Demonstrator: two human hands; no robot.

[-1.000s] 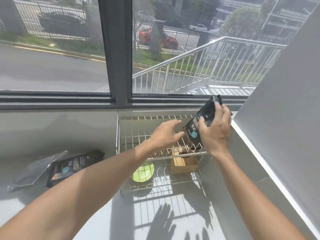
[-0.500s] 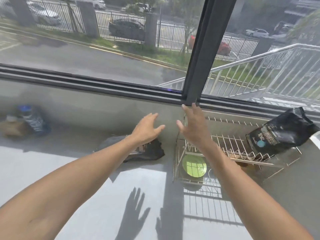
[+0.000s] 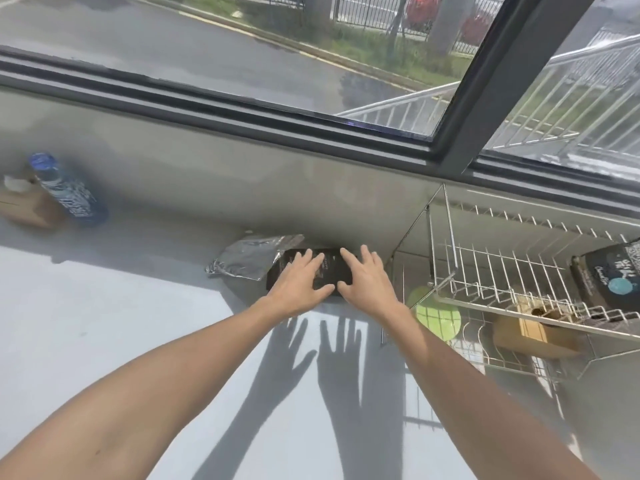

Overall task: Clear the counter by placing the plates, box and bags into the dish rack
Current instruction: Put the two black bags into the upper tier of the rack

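Black bag on tabletop (image 3: 328, 268): lies flat near the wall under the window, just left of the dish rack; mostly covered by both hands, its print unreadable.
Silver bag (image 3: 251, 258): crinkled, lies flat, touching the black bag's left end; whether it overlaps that end is not clear.
Left hand (image 3: 300, 284): palm down, fingers spread and straight, over the black bag's left part; not closed on anything; contact with the bag cannot be judged.
Right hand (image 3: 363, 280): palm down, fingers spread, over the bag's right part, thumb pointing toward the left thumb; likewise open.
Arms: both bare, reaching forward from the lower corners of the view, converging on the bag; splayed hand shadows fall on the tabletop (image 3: 104, 323) below the wrists.
Dish rack (image 3: 485, 271): white wire, two tiers, at the right, partly cut off by the frame edge.
Upper tier: a second black bag (image 3: 609, 278) with a blue dot, cut by the right edge.
Lower tier: green plate (image 3: 438, 315) and brown box (image 3: 533, 336), both partly screened by wires.
Far left: blue-capped bottle (image 3: 65, 190) beside a cardboard box (image 3: 24, 206), both blurred.
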